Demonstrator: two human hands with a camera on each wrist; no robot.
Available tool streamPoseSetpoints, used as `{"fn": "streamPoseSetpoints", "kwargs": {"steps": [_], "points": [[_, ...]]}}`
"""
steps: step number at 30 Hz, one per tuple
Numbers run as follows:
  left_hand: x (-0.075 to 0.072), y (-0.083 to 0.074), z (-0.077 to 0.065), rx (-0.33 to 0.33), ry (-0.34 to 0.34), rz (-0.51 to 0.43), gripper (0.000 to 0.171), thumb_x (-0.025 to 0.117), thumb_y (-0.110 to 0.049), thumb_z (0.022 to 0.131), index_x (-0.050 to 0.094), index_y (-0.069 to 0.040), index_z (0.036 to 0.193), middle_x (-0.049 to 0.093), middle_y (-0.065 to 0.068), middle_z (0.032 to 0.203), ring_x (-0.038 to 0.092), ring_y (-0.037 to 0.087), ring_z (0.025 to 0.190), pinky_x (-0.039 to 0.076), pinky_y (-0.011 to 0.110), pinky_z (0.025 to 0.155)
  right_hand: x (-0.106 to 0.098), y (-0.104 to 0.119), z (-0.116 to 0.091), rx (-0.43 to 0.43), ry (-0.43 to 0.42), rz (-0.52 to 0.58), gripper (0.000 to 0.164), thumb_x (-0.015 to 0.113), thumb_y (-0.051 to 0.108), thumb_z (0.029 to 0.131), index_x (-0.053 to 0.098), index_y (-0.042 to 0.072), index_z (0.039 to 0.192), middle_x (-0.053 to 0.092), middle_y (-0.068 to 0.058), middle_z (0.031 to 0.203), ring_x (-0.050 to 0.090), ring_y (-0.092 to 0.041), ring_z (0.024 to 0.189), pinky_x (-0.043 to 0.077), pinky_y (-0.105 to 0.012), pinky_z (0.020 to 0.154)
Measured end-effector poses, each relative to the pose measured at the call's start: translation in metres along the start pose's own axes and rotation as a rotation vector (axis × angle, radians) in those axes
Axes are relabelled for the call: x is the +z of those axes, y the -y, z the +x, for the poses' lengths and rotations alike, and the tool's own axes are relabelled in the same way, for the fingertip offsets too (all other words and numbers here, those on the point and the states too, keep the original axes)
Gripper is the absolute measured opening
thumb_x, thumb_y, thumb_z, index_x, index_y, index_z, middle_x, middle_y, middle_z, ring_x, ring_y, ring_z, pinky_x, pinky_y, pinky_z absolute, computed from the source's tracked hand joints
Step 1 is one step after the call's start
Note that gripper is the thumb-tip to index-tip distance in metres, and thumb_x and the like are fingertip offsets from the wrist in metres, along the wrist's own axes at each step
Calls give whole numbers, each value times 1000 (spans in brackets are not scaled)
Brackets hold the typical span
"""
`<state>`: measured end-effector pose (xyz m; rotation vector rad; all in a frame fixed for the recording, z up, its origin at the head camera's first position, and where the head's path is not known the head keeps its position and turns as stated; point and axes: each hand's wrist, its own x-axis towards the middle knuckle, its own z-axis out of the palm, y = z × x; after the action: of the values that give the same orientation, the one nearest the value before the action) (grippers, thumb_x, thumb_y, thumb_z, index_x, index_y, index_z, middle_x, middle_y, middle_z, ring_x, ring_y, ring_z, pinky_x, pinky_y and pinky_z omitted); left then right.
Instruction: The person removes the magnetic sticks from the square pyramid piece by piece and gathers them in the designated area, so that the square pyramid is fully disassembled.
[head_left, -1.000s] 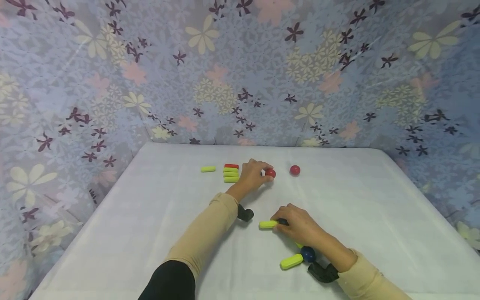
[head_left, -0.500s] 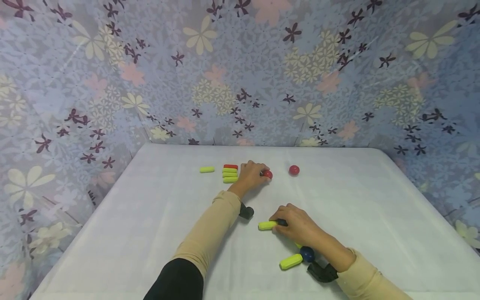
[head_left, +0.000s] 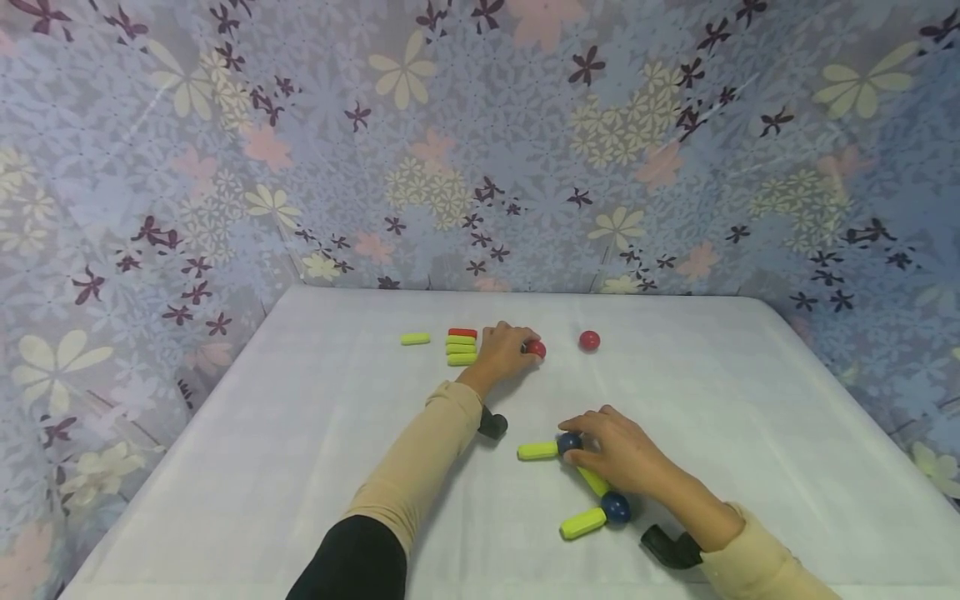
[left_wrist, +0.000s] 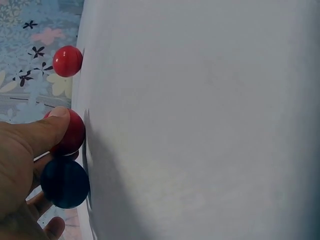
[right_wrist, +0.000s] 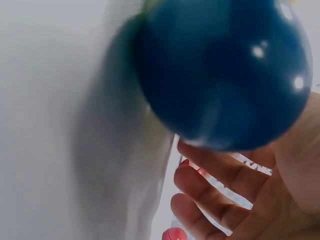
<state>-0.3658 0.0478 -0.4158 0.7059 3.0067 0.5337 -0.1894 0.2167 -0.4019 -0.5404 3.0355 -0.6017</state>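
Note:
At the back of the table my left hand [head_left: 504,350] pinches a red ball [head_left: 537,349]. The left wrist view shows the thumb [left_wrist: 57,120] across it, with a dark blue ball [left_wrist: 65,182] right beside it. A second red ball [head_left: 589,341] sits to the right. Nearer, my right hand [head_left: 618,450] has its fingers spread loosely around a dark blue ball [head_left: 569,443], thumb tip overlapping it. A yellow-green stick [head_left: 537,451] points left from this ball. Another stick [head_left: 592,480] runs to a second blue ball [head_left: 617,508], where a third stick [head_left: 582,523] meets it.
Left of my left hand lie a red stick [head_left: 462,332] and several yellow-green sticks [head_left: 461,350] in a row. One more yellow-green stick [head_left: 415,339] lies farther left. A white cloth [head_left: 315,433] covers the table; a floral curtain [head_left: 480,150] hangs behind.
My right hand's fingers have spread and shifted right, exposing the blue ball and stick beneath. My left hand drew the red ball slightly left, then stayed nearly still.

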Motion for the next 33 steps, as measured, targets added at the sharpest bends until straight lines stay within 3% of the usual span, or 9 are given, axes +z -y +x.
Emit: {"fn": "streamPoseSetpoints", "kwargs": {"steps": [4, 7, 11, 14, 18, 24, 28, 33], "points": [[-3, -1, -2, -5, -23, -18, 48, 67, -39, 86, 56, -24, 130, 63, -4, 122, 47, 19, 116, 32, 42, 103, 1, 0, -1, 11, 7, 24, 36, 72, 28, 80, 67, 16, 114, 69, 4, 104, 53, -8, 88, 45, -31, 77], [-11, -3, -9, 2, -81, -63, 49, 65, -40, 86, 55, -23, 131, 62, -2, 122, 46, 20, 117, 34, 41, 100, 3, 1, 0, 14, 1, 46, 34, 72, 26, 81, 67, 15, 113, 69, 2, 107, 58, -12, 94, 48, -37, 83], [-23, -8, -30, 20, -181, -198, 41, 62, -38, 89, 59, -20, 126, 63, 0, 118, 47, 21, 112, 37, 39, 94, 4, 1, 0, 15, -5, 73, 32, 70, 24, 82, 67, 16, 113, 69, 1, 108, 61, -15, 98, 49, -39, 84], [-30, -8, -54, 31, -204, -318, 36, 60, -34, 91, 61, -17, 123, 65, 1, 114, 48, 20, 110, 37, 39, 94, 5, 1, 1, 18, -3, 86, 31, 70, 25, 83, 67, 16, 113, 69, 2, 104, 60, -12, 93, 48, -36, 79], [-31, -5, -89, 53, -134, -422, 33, 58, -32, 92, 62, -14, 120, 66, 1, 113, 49, 19, 112, 35, 42, 99, 6, 1, 2, 33, 13, 85, 32, 70, 26, 83, 67, 16, 113, 70, 3, 102, 61, -13, 92, 48, -36, 78], [-19, -5, -140, 78, 18, -503, 38, 63, -33, 89, 62, -13, 121, 67, 1, 115, 48, 21, 116, 28, 50, 104, 6, 1, 3, 54, 29, 78, 32, 70, 28, 82, 67, 17, 113, 70, 2, 104, 62, -16, 96, 49, -42, 82], [-7, -7, -160, 68, 32, -528, 38, 68, -32, 85, 64, -14, 119, 67, 0, 112, 48, 20, 113, 30, 48, 102, 6, 2, 3, 63, 33, 74, 32, 70, 28, 82, 67, 17, 113, 70, 3, 105, 62, -16, 96, 49, -41, 82], [6, -10, -168, 79, -19, -470, 37, 71, -31, 81, 67, -15, 114, 68, -2, 111, 50, 16, 105, 34, 41, 95, 5, 3, 3, 65, 36, 84, 33, 70, 28, 83, 67, 17, 113, 70, 1, 107, 62, -17, 98, 49, -42, 82]]}}
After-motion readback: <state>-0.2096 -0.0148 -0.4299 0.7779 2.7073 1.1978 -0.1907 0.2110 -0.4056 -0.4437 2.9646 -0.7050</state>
